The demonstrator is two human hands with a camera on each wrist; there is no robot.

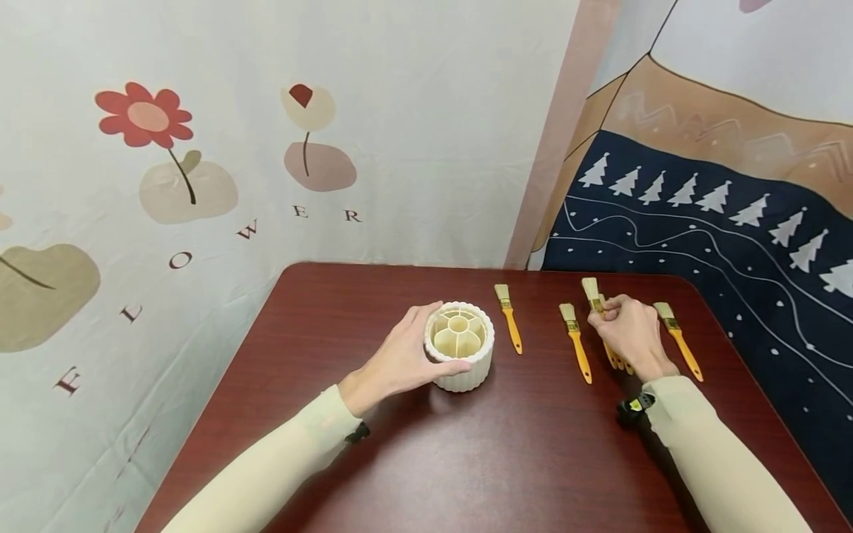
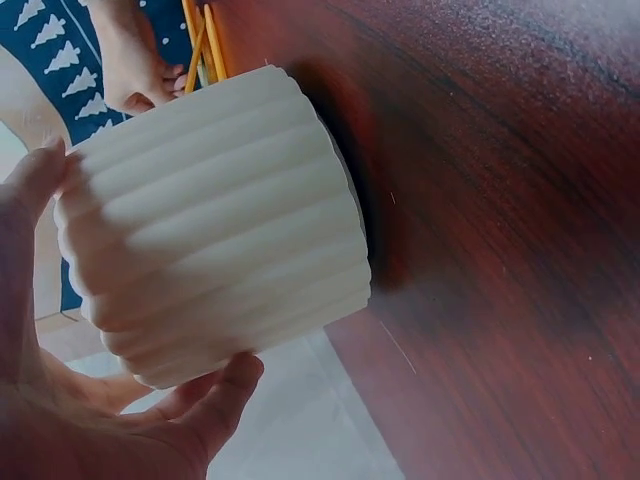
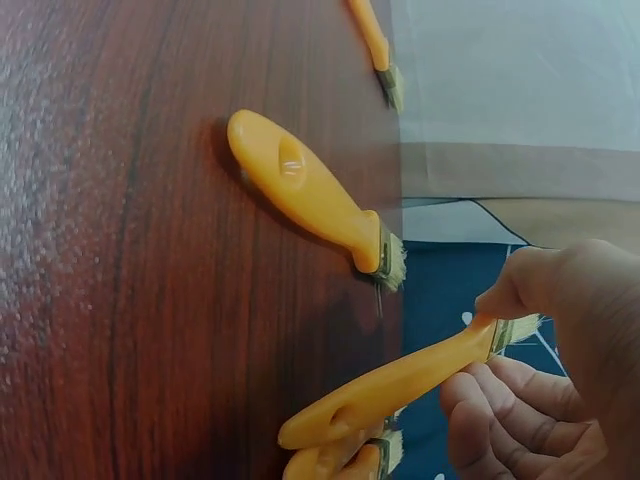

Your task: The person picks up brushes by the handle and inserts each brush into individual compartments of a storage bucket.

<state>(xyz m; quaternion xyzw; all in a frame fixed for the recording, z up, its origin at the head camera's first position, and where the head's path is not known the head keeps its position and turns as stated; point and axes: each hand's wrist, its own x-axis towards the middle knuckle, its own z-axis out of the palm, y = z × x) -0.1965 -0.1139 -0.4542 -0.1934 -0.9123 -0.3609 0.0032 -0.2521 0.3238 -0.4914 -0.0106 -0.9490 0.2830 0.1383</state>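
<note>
My left hand point(image 1: 400, 361) grips a cream ribbed round holder point(image 1: 464, 380) by its side, with the thumb on the near side and the fingers round the far side. Its open top shows several compartments around a round centre one. My right hand point(image 1: 629, 332) pinches a flat paintbrush point(image 3: 400, 385) between thumb and fingers near its metal band. This brush has a yellow handle and pale bristles, and its handle end slants down over other brushes point(image 3: 335, 460). Those brushes lie partly hidden under the right hand in the head view.
On the dark red table point(image 1: 533, 459), one paintbrush point(image 1: 509, 320) lies right of the holder. Another brush point(image 1: 576, 344) is left of my right hand, and a third brush point(image 1: 680, 343) lies to its right. Printed curtains point(image 1: 426, 133) hang behind the table's far edge.
</note>
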